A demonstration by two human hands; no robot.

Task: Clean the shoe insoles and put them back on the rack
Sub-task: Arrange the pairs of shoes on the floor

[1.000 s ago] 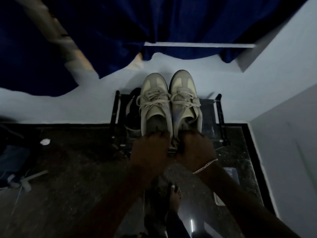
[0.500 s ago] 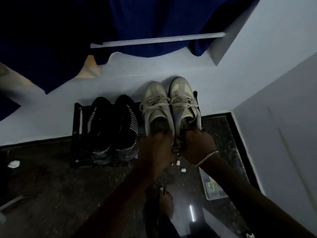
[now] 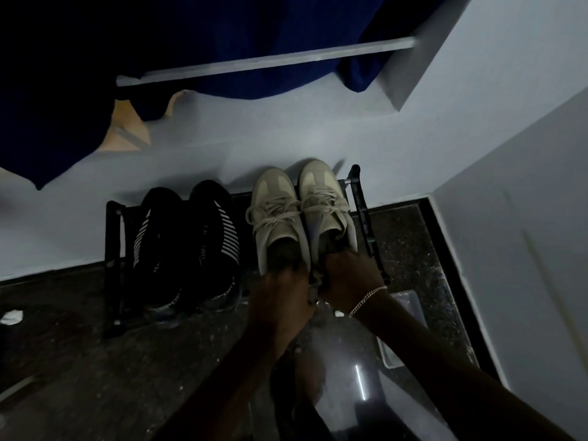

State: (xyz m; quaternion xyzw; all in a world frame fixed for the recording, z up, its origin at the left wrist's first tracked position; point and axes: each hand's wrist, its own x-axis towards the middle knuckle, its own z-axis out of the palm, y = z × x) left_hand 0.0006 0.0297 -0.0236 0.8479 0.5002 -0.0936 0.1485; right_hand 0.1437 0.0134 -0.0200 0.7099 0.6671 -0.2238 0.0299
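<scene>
Seen from above in dim light, a person's two arms reach forward to a pair of beige lace-up sneakers at the right end of a low black shoe rack [image 3: 362, 211] that stands against a pale wall. The left hand [image 3: 280, 300] grips the heel of the left beige sneaker [image 3: 276, 218], its fingers curled over the back rim with the tips hidden in the dark opening. The right hand [image 3: 350, 278], with a thin chain bracelet [image 3: 367, 300] at the wrist, grips the heel of the right beige sneaker [image 3: 324, 202] in the same way, fingers folded round the collar. The two sneakers sit side by side and touching, toes pointing at the wall; whether their soles rest on the rack or are held just above it cannot be told. The insoles cannot be made out inside the shadowed openings. To the left on the same rack sits a pair of black knit sneakers [image 3: 187, 246] with white stripes on the sides. A clear plastic container [image 3: 410, 316] lies on the dark speckled floor [image 3: 79, 361] just right of the right forearm. A dark blue curtain [image 3: 254, 33] hangs above, and a crumpled white scrap [image 3: 12, 316] lies at the far left.
</scene>
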